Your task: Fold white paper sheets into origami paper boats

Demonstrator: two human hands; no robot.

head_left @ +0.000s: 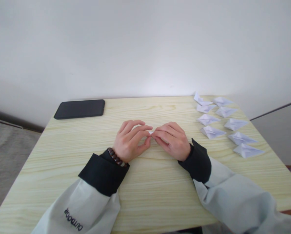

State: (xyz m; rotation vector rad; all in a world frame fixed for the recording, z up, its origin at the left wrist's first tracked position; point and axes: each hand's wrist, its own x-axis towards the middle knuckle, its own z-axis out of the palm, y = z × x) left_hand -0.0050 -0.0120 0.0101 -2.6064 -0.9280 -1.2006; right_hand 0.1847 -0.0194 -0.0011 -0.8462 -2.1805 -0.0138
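Over the middle of the table, my left hand and my right hand meet at the fingertips. Between them shows a small bit of white folded paper, mostly hidden by the fingers. Thumb and index finger of my left hand pinch its left side, while the other left fingers are lifted and bent. The right fingers are closed on its right side. To the right of my hands lie several white folded paper pieces in two rough columns.
A black phone lies flat at the table's back left. The pale wood-grain table ends at a white wall behind. Grey fabric is beyond the left edge, and a whitish panel beyond the right.
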